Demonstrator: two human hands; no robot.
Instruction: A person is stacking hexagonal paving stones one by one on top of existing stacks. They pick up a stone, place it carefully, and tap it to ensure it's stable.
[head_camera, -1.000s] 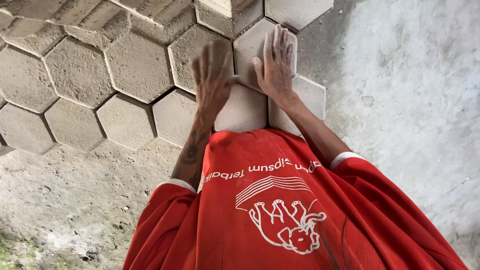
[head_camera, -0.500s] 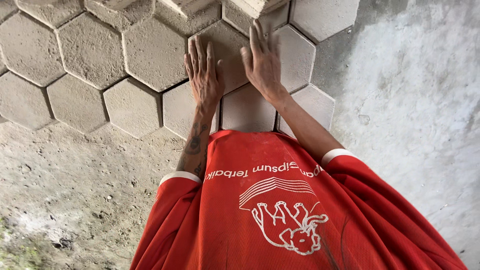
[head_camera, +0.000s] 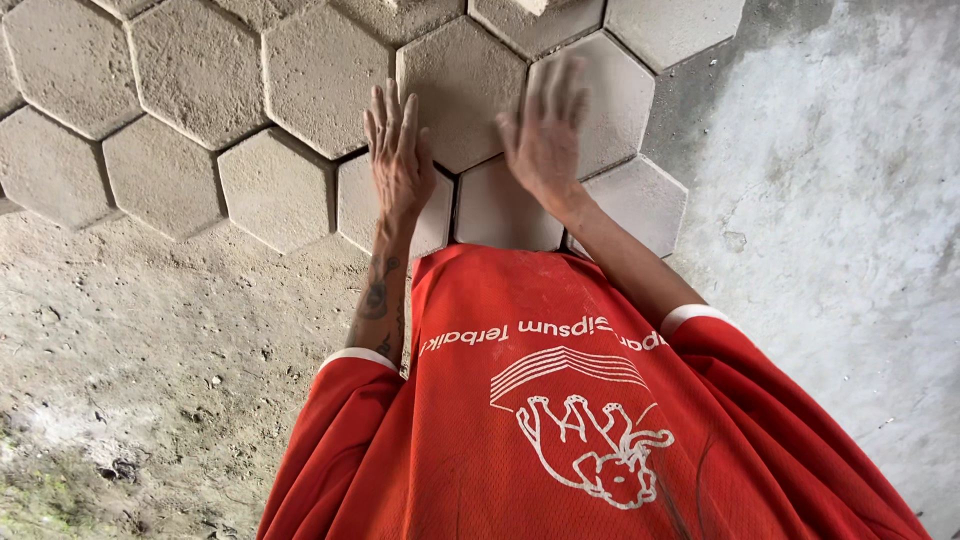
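Observation:
Grey hexagonal concrete paving blocks lie fitted side by side on the ground. My left hand (head_camera: 398, 155) rests flat, fingers apart, on the seam between one hexagonal block (head_camera: 462, 88) and a lower block (head_camera: 356, 200). My right hand (head_camera: 545, 135) is spread over the edge of the neighbouring block (head_camera: 610, 100), slightly blurred, just above a pale block (head_camera: 500, 215) at my chest. Neither hand holds anything. My red shirt (head_camera: 560, 400) with a white print fills the bottom of the view.
More laid hexagonal blocks (head_camera: 160, 60) stretch to the left and top. Bare rough sandy ground (head_camera: 150, 350) lies at lower left. A whitish concrete surface (head_camera: 840, 200) runs along the right, bordering the end block (head_camera: 645, 205).
The view has shifted so the blocks sit lower in the frame. My right hand has slid off the middle block toward the right and lifted a little; my left hand stays flat.

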